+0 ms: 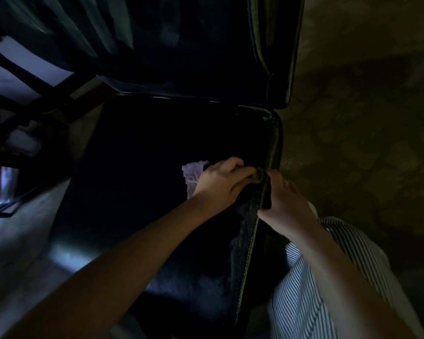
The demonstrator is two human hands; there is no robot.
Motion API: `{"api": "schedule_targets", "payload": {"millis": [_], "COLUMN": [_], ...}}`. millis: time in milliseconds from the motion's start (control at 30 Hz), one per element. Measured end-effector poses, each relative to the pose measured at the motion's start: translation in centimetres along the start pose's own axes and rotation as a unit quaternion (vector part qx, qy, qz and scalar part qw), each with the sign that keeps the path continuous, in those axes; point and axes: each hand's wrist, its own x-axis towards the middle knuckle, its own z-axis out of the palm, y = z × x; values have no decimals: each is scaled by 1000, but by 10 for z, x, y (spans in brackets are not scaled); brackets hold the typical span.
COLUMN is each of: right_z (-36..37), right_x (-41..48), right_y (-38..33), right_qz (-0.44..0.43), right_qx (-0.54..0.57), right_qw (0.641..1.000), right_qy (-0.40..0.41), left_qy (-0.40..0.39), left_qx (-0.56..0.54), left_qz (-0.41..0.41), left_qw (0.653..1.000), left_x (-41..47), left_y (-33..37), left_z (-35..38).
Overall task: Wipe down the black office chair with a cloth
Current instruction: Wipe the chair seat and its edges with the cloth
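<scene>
The black office chair fills the middle of the dim head view, its seat [137, 192] below and its backrest [194, 45] above. A pale cloth [194, 172] lies on the seat near the right edge. My left hand [220, 184] grips the cloth and presses it against the seat's stitched right edge [260, 211]. My right hand [284, 199] holds that same edge from the outer side, fingers curled round it. The two hands nearly touch at the seam.
A dark wooden frame [34, 89] and a pale surface stand at the left. Patterned carpet [365, 118] covers the floor to the right. My striped sleeve [316, 277] is at the bottom right. The room is very dark.
</scene>
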Motion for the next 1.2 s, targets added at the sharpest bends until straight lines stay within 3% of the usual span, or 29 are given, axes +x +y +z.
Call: {"api": "schedule_targets", "payload": {"millis": [133, 400, 567, 700, 800, 900, 1000, 1100, 1200], "right_z": [8, 28, 40, 53, 69, 93, 119, 140, 153], "right_x": [-2, -22, -34, -46, -55, -62, -74, -76, -75], "right_y": [5, 1, 3, -8, -23, -33, -46, -59, -77], "right_qz": [-7, -86, -82, -149, -246, -293, -313, -264, -238], "right_qx": [-13, -141, -200, -299, -342, -356, -387, -426, -453], "right_qw": [1000, 986, 976, 942, 907, 887, 866, 857, 854], "right_qy": [0, -11, -15, -30, 23, 9, -45, -119, -93], "left_qy": [1, -34, -40, -36, -30, -7, 8, 62, 209], "left_qx": [-22, -22, -24, 0, 43, 61, 37, -31, -66], "left_qz": [7, 30, 27, 12, -11, -82, -243, -427, -566], "left_qw": [1000, 999, 999, 999, 999, 995, 969, 901, 795], "left_x": [-36, -130, -186, -223, -249, -269, -295, -321, -339], "left_y": [11, 17, 15, 12, 7, 9, 9, 7, 8], "left_z": [-3, -25, -44, -53, -62, -71, -77, -92, -111]}}
